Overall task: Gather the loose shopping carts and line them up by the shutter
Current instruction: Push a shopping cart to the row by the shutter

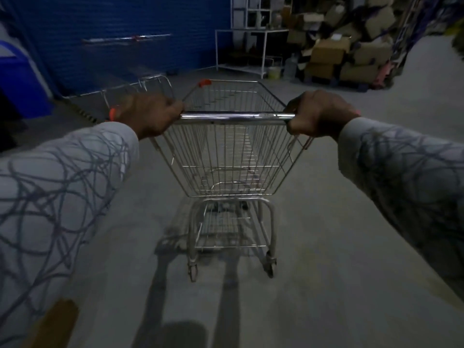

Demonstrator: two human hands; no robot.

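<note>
1. Wrapping left grip [150,114] and right grip [319,113] around handlebar [236,116] of shopping cart [226,151], mid-floor.
2. Probably aiming at blue shutter [125,33], beside parked cart [150,80].
3. Lining this one up: not yet done.

Store backroom: blue shutter [120,33], stacked cardboard boxes [351,46], metal shelving [251,41], concrete floor [326,247].

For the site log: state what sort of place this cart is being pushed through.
Probably a shop's back storeroom or loading area: a blue roller shutter on the left, cardboard boxes piled at the back right, a white metal rack between them, and bare concrete floor.
</note>
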